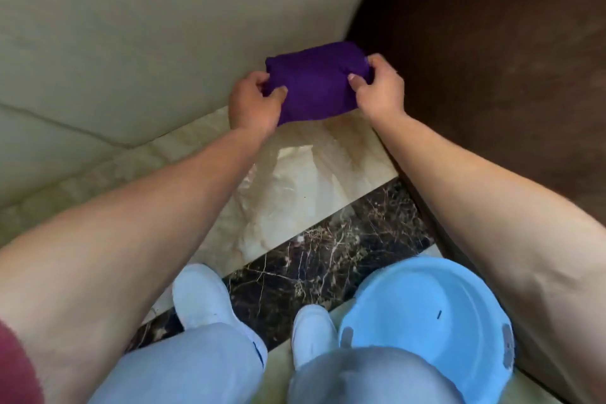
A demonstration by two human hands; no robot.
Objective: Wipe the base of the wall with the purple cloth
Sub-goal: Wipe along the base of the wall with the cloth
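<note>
A folded purple cloth (pixel 316 82) hangs in the air in front of the corner where the pale wall (pixel 147 43) meets a dark brown door or panel. My left hand (pixel 254 100) pinches its left edge and my right hand (pixel 377 87) pinches its right edge, so the cloth is stretched between them. The base of the wall (pixel 137 154), a glossy beige marble skirting strip, runs from lower left up toward the cloth. The cloth's lower edge hovers just above the floor near the corner.
A light blue plastic basin (pixel 429 315) sits on the floor at my right foot. The dark brown panel (pixel 492 75) closes off the right side. My white shoes (pixel 203 295) stand on a dark veined marble band (pixel 328 259) across the beige floor.
</note>
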